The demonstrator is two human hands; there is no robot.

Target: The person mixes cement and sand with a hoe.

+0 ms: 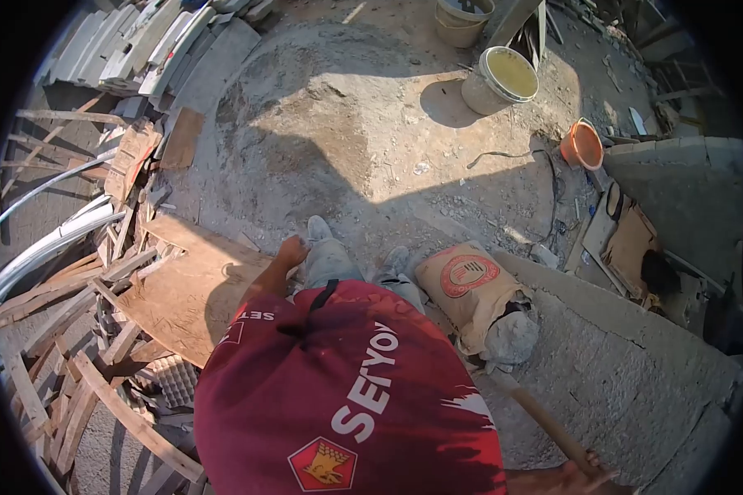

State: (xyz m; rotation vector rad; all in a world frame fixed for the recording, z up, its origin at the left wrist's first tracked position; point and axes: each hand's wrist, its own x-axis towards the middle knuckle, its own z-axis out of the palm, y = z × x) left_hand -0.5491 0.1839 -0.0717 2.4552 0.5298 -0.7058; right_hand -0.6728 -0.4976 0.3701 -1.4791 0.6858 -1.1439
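My right hand (584, 473) is wrapped round the wooden handle of a shovel (551, 422) at the lower right. Its grey, dust-coated blade (512, 337) is against the torn end of a brown paper sack (462, 285) with a red round print. The sack lies on its side, just right of my feet. My left hand (291, 250) hangs by my left leg with its fingers curled in, and nothing shows in them. A plywood sheet (186, 285) lies on the ground near that hand.
Ahead rises a pile of grey sand (297, 140). Buckets stand beyond it: one with murky liquid (491, 87), another (461, 25) behind, and an orange one (582, 146). Scrap timber (132, 421) and white pipes (54, 235) crowd the left. A concrete ledge (603, 338) runs along the right.
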